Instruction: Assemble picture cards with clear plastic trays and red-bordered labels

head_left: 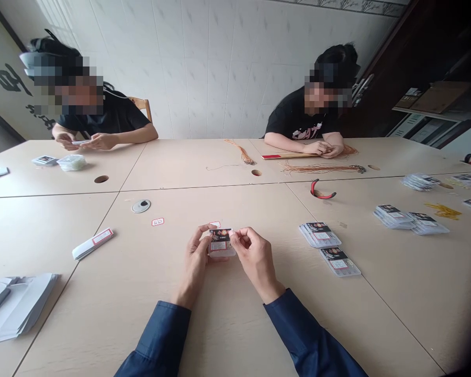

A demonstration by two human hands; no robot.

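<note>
Between my hands, just above the table, is a small clear plastic box (221, 252) with a black printed label and a red-framed sticker. My left hand (197, 254) grips its left side, with the thumb on the front. My right hand (255, 255) pinches at the upper right corner of the box; whether something small sits between thumb and finger I cannot make out. A red-bordered white sticker (215, 224) shows just behind the box. To my right lie a stack of similar boxes (320, 234) and a single box (340, 262) touching its near side.
Folded white paper strips (93, 244) and white sheets (21, 306) lie at left. A round metal lid (141, 206) and red-handled pliers (322, 191) are farther off. More box stacks (394, 217) stand at right. Two people work across the table, near orange cords (324, 168).
</note>
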